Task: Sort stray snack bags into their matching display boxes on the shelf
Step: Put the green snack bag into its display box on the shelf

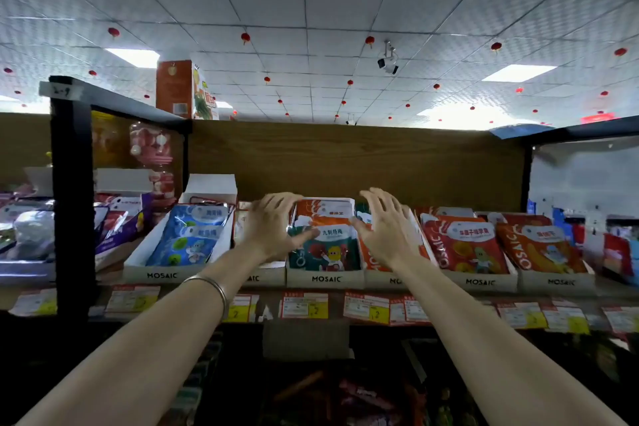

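Observation:
A row of white display boxes marked MOSAIC stands on the shelf. The middle box (pixel 325 278) holds a dark green snack bag (pixel 326 251) in front and an orange bag (pixel 323 209) behind it. My left hand (pixel 273 226) hovers at that box's left side, fingers spread, thumb touching the green bag's top left corner. My right hand (pixel 382 228) is spread over the box's right side and the orange bag (pixel 371 261) in the neighbouring box. Neither hand has closed on a bag. Blue bags (pixel 188 240) fill the box to the left, red-orange bags (pixel 463 245) the boxes to the right.
A wooden back panel (pixel 356 162) rises behind the boxes. A black shelf post (pixel 72 190) stands at the left, with purple and white packs (pixel 114 228) beyond it. Price tags (pixel 304 304) line the shelf edge. A dark lower shelf holds more goods below.

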